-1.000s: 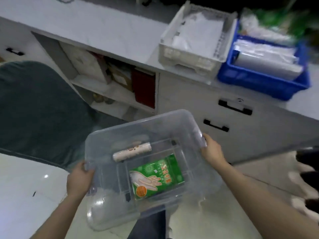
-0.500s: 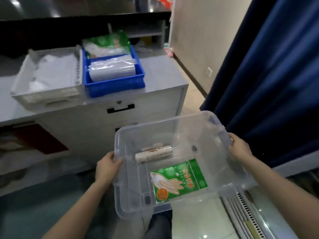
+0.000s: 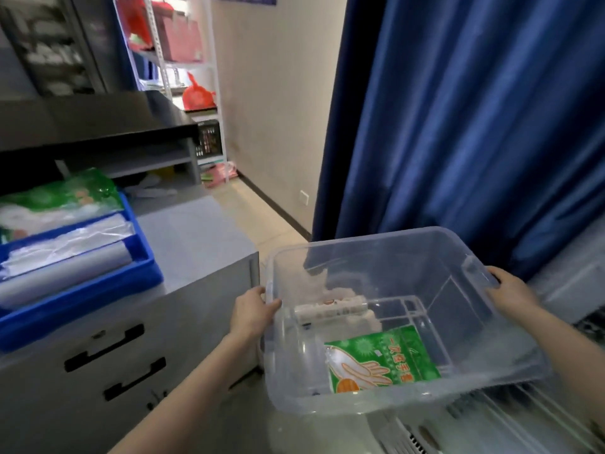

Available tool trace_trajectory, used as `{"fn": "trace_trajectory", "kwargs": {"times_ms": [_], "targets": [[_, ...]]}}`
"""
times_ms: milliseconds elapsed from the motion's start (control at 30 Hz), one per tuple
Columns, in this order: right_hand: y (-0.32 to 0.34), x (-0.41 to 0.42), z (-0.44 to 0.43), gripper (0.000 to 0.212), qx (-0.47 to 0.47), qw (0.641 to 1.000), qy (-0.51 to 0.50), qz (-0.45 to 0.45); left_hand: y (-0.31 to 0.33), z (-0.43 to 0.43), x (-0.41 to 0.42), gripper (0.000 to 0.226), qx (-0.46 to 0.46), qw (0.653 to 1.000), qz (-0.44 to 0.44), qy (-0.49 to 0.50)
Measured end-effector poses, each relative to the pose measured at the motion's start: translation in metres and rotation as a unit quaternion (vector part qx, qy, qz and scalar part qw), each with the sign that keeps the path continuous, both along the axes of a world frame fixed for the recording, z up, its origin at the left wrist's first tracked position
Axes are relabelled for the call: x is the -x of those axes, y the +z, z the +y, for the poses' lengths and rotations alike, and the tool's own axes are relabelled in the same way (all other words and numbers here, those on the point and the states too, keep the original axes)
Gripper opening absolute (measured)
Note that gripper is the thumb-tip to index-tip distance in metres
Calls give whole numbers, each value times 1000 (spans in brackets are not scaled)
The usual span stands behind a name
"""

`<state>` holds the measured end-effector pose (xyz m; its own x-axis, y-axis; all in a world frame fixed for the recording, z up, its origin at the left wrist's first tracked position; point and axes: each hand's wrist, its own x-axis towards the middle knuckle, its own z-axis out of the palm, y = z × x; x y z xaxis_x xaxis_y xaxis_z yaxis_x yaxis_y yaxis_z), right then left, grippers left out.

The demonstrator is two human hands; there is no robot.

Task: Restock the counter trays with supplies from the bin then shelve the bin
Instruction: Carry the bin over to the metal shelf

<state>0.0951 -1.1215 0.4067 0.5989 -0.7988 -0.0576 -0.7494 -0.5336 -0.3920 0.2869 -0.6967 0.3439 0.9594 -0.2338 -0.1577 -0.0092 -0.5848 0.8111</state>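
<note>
I carry a clear plastic bin (image 3: 370, 247) in front of me, held off the floor. My left hand (image 3: 252, 311) grips its left rim and my right hand (image 3: 509, 291) grips its right rim. Inside the bin lie a green pack of disposable gloves (image 3: 381, 358) and a white roll of bags (image 3: 330, 309) near the left wall. On the grey counter (image 3: 193, 231) to my left stands a blue tray (image 3: 140, 270) filled with clear bag rolls (image 3: 65, 253) and a green glove pack (image 3: 55, 198).
A dark blue curtain (image 3: 474, 119) hangs on the right. A white metal shelf rack (image 3: 183, 60) with red items stands down the passage ahead by the beige wall. The counter has drawers with black handles (image 3: 104, 348). A white slatted unit (image 3: 491, 421) sits below the bin.
I have turned right with the bin held in both hands. The counter and its trays slid to the left of view; the white tray is out of sight, and the curtain and shelf rack appeared.
</note>
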Motion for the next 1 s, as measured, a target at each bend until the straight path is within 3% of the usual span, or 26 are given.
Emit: {"fn": "trace_trajectory", "kwargs": {"times_ms": [167,333,467,833,1000], "targets": [[8,-44,-42,28,-2,998,-33,-47,16,-62,-68,37,-20,999,-19,-21],[1,-115,-77,32,-62,994,-36,-87,28,-99,-148,37,-70,996,-52,-23],[-1,-208,-110,21,-74,993,-2,-93,30,-121,-216,29,-93,993,-63,15],[7,-464,-165,46,-93,980,149,-88,16,-153,-366,36,-160,976,-22,145],[-14,-583,-175,45,-91,978,178,-50,0,-161,-432,39,-179,964,-19,194]]}}
